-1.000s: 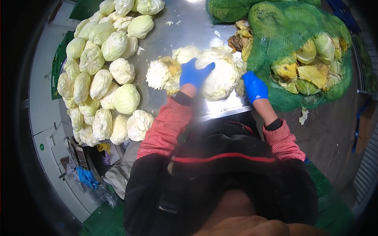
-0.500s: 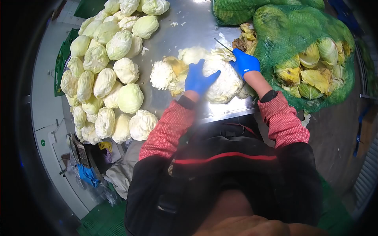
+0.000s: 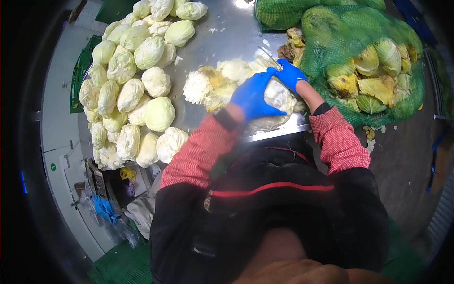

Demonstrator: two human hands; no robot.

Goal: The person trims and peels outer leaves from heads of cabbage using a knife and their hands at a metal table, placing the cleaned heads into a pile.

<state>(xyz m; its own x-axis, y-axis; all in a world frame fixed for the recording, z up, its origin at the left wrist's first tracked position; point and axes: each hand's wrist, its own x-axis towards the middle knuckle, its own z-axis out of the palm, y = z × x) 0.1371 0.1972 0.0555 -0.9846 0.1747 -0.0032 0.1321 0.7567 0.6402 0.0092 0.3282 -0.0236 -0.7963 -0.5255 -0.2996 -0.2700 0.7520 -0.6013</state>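
Observation:
My left hand (image 3: 255,97), in a blue glove, spans a pale cabbage (image 3: 280,97) at the table's near edge. Its thumb lies along the near side and its fingers reach the far side. In my blue-gloved right hand (image 3: 290,75) is a thin-bladed knife (image 3: 268,55), its tip pointing up and to the left. The right fingers are at the far right side of the cabbage, close to the left fingertips. Loose pale and yellowish cabbage leaves (image 3: 215,87) lie left of and behind the cabbage. Part of the cabbage is hidden under my left hand.
A heap of pale cabbages (image 3: 130,90) covers the left side of the metal table (image 3: 208,47). At right, a green net sack (image 3: 331,35) gapes open, showing cabbages with yellowed leaves. Browned leaves (image 3: 292,47) lie beside it. Another net sack (image 3: 279,14) is behind.
My left hand has moved right, from the cabbage's left side to over it. My right hand and the knife have shifted slightly left, closer to the left hand.

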